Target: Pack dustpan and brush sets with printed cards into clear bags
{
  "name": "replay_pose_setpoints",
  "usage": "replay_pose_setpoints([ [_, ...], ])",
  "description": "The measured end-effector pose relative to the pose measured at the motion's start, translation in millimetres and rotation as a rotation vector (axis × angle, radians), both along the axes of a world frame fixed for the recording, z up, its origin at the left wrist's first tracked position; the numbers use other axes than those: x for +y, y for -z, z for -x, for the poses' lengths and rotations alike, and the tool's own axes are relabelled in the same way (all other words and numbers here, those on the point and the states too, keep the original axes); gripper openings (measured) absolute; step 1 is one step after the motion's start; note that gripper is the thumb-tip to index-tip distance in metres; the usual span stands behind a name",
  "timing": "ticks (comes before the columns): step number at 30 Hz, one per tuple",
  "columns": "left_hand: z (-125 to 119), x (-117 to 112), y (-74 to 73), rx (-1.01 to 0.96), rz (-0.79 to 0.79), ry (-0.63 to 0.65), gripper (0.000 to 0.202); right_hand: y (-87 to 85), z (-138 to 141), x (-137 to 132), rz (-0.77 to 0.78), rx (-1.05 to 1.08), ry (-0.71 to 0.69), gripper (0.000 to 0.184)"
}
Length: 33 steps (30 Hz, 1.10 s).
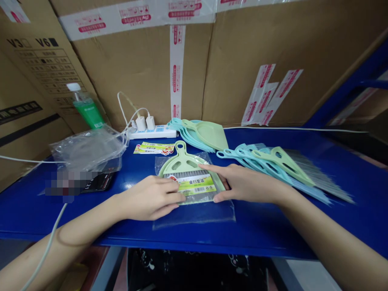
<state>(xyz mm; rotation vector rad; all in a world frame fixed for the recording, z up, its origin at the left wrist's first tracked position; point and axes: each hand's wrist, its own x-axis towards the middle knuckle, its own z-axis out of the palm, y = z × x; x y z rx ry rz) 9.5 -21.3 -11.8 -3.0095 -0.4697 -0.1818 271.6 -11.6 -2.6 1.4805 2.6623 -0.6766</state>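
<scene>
A pale green dustpan (181,150) with a grey-bristled brush (197,198) nested in it lies flat before me, handles pointing away. A clear plastic bag (194,217) surrounds the set, its loose edge spread toward me. Across the bristles sits a green and yellow label card (200,184). My left hand (154,197) is closed over the set's left side, fingers bent onto the label's left end. My right hand (239,183) grips the right edge, with the index finger stretched along the top and the thumb by the lower corner. Some right fingers are hidden.
Loose dustpans (209,133) are stacked behind, and several brushes (273,163) lie fanned at right. Label cards (154,148) rest near a power strip (160,131) with chargers. At left are clear bags (87,147) and a bottle (89,113). Cardboard boxes (136,72) wall the back of the blue table (121,230).
</scene>
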Motion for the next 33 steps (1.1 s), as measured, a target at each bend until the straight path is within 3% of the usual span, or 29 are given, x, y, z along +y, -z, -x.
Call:
replay_pose_setpoints([
  [12,-4.8,-4.5,7.0,-0.106,-0.131,-0.003,0.024,3.4,-1.2,1.0,-0.017,0.029,-0.023,0.076],
  [19,-7.5,-7.0,7.3,-0.075,-0.24,-0.011,0.023,5.9,8.3,-1.8,-0.266,0.1,0.062,0.059],
  [24,-8.0,-8.2,6.6,-0.047,-0.243,-0.015,0.025,6.3,18.9,-3.9,-0.269,0.239,-0.094,0.05],
  [33,-7.3,-7.5,5.0,-0.114,-0.223,-0.008,0.025,6.7,22.4,-2.5,-0.18,0.181,-0.197,0.045],
])
